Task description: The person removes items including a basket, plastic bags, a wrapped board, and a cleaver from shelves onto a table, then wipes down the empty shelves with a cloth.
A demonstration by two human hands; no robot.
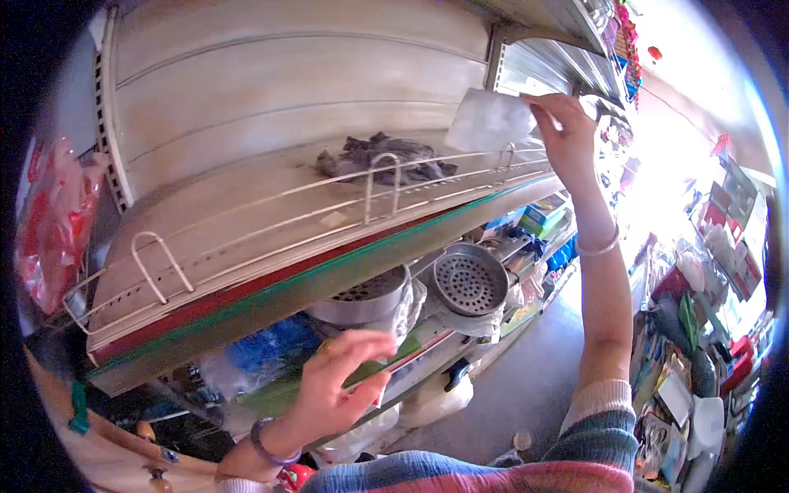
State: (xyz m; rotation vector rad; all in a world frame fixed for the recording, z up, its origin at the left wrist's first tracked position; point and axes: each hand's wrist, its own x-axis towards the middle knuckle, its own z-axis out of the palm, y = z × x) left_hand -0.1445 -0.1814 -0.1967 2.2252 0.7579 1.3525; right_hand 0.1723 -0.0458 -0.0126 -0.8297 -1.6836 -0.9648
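My right hand is raised over the far end of the upper shelf. Pinched by its corner between thumb and fingers is a thin white sheet; whether it is paper, cloth or plastic I cannot tell. A crumpled dark grey rag lies on the dusty shelf board, behind the wire rail. My left hand hangs in front of the lower shelf with its fingers apart and nothing visible in them. The metal pots nearby are beyond its fingertips.
Below stand a perforated round metal pan and a second steamer-like pot. A blue plastic-wrapped bundle sits further left. Red and clear plastic packaging hangs at the left edge. Piled goods line the aisle's right side.
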